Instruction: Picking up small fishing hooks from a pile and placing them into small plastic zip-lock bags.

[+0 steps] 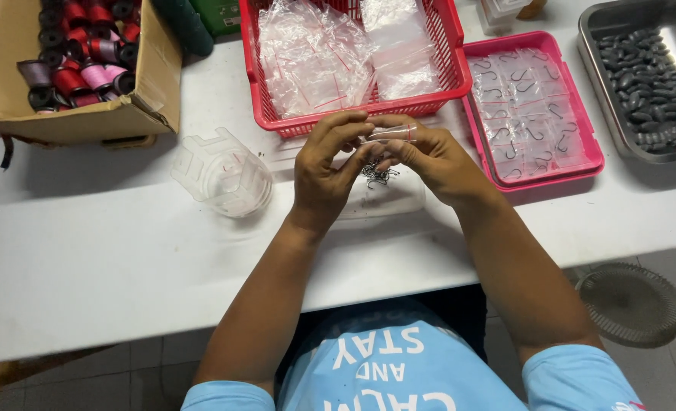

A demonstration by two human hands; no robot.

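Observation:
My left hand (324, 171) and my right hand (429, 156) meet above the white table, both pinching a small clear zip bag (390, 134) with a red seal line. Just below the fingers lies a little heap of dark metal hooks (380, 176) on a clear plastic lid (387, 199). Whether a hook is inside the bag is hidden by the fingers.
A red basket (444, 80) holds several clear bags at the back. A pink tray (591, 156) holds bagged hooks at right, beside a metal tray (604, 91) of dark sinkers. A cardboard box (151, 91) of thread spools and a clear tipped container (224, 173) sit left.

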